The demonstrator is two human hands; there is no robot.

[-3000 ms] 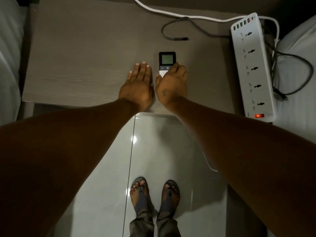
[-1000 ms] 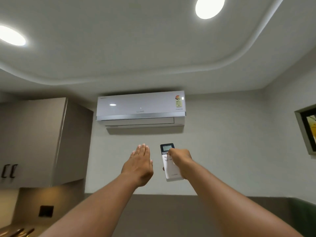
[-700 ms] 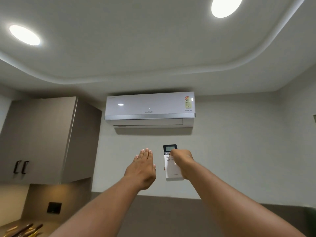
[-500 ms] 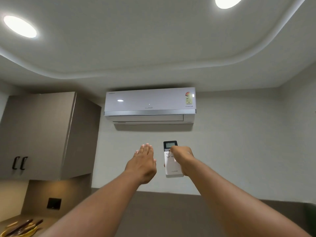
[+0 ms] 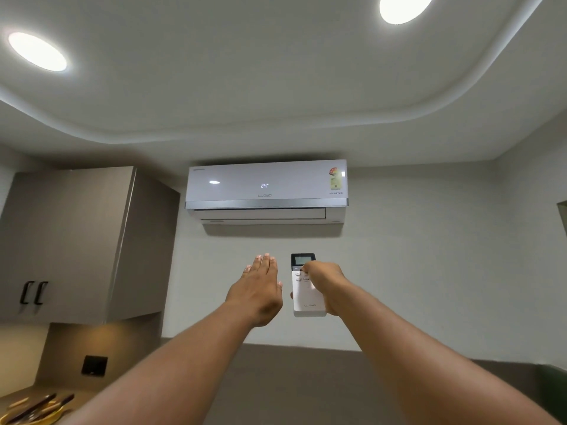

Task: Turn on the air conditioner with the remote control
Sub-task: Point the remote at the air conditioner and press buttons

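Note:
A white wall air conditioner [image 5: 267, 191] hangs high on the far wall, and its front panel shows a lit "24°". My right hand [image 5: 325, 280] holds a white remote control [image 5: 305, 294] upright below the unit, with the thumb on the buttons just under its dark screen. My left hand [image 5: 259, 286] is raised beside the remote on its left, flat, fingers together and stretched out, holding nothing. A small gap separates it from the remote.
A grey wall cabinet [image 5: 73, 243] with dark handles hangs at the left. Below it a counter corner [image 5: 33, 409] carries a yellow dish with utensils. Two round ceiling lights [image 5: 38, 52] are on. A dark panel [image 5: 306, 378] runs along the lower wall.
The air conditioner's panel now shows a lit "24°", which was dark half a second ago. Both hands stay raised in nearly the same place, with the thumb on the remote's buttons.

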